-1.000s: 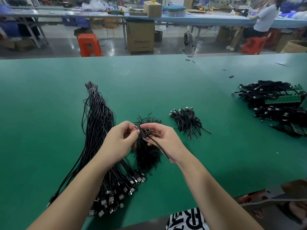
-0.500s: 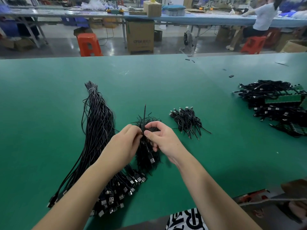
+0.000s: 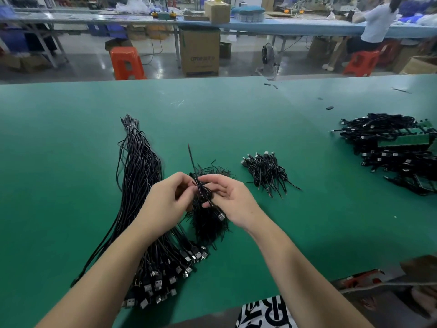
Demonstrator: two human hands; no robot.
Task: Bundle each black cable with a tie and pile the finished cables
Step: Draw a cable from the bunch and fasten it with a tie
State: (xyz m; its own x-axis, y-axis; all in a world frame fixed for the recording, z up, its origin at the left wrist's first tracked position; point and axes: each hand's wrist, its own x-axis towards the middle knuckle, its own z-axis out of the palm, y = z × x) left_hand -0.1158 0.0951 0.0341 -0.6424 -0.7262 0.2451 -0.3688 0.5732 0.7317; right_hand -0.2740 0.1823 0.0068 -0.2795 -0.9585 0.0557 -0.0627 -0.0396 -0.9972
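Both hands meet above the desk's [image 3: 71,162] near edge. The left hand [image 3: 165,204] and right hand [image 3: 234,204] each pinch the coiled black cable [image 3: 203,192] held between them.

Left hand [image 3: 165,204] and right hand [image 3: 233,203] are pinching a folded black cable [image 3: 204,194] above the tie heap [image 3: 209,223] on the green table [image 3: 71,138].

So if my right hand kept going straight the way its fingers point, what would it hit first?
Your right hand points left toward your left hand. It would first meet the coiled cable both hands hold, then the left fingers, though depth is hard to judge.
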